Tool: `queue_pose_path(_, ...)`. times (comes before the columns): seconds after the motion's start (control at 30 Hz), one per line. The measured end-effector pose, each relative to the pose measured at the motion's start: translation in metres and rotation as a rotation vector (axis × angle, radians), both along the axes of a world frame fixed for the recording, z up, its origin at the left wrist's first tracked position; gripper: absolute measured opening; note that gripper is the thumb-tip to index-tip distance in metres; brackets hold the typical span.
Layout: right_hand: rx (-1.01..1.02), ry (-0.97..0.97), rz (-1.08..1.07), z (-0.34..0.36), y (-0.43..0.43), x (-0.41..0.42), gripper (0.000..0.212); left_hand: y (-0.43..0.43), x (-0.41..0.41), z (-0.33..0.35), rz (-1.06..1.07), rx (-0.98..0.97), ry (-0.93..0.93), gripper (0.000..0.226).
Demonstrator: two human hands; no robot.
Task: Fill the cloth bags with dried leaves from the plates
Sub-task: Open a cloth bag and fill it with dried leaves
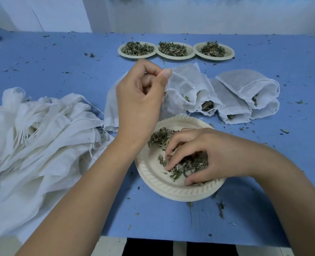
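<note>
A cream paper plate (158, 183) with dried leaves (159, 136) lies on the blue table in front of me. My right hand (204, 156) reaches into it, fingers curled round a clump of leaves. Just behind the plate, my left hand (142, 100) pinches the rim of a white cloth bag (180, 89) between thumb and fingers and lifts it. Several bags holding leaves (249, 91) lie to the right of it, their mouths toward me. Three more plates of leaves (176, 49) stand in a row at the back.
A heap of limp white cloth bags with drawstrings (38, 135) covers the left side of the table. Leaf crumbs are scattered over the blue cover (282, 61). The table's near edge (171, 239) runs just below my forearms. A pale wall stands behind.
</note>
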State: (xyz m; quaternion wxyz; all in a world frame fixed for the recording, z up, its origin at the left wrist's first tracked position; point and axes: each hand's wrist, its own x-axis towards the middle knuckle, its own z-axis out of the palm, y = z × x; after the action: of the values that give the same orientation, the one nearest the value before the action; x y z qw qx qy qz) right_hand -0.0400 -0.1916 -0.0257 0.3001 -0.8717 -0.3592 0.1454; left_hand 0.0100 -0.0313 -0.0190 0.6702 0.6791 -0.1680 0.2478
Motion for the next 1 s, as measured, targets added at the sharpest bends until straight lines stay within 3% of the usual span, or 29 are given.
queue_pose_path(0.1,0.026,-0.004,-0.034,-0.002,0.003,0.001,0.024,0.0,0.001,-0.001,-0.009,0.004,0.005,0.024)
queue_pose_path(0.27,0.136,-0.167,-0.095,-0.003,0.004,0.003,0.01,0.0,0.001,-0.001,-0.01,0.015,-0.008,0.023)
queue_pose_path(0.53,0.942,-0.225,-0.307,0.008,-0.005,0.004,0.015,-0.002,0.001,-0.003,-0.092,0.048,0.019,0.022)
queue_pose_path(0.67,1.201,-0.162,-0.455,0.008,-0.002,0.005,0.034,-0.004,-0.001,-0.005,-0.19,0.125,0.031,0.022)
queue_pose_path(0.8,1.165,-0.293,-0.575,0.002,0.002,0.007,0.029,-0.006,-0.004,-0.005,-0.25,0.172,0.036,0.019)
queue_pose_path(1.0,0.768,-0.561,-0.574,-0.007,0.005,0.007,0.017,-0.006,-0.006,-0.004,-0.264,0.136,0.027,0.022)
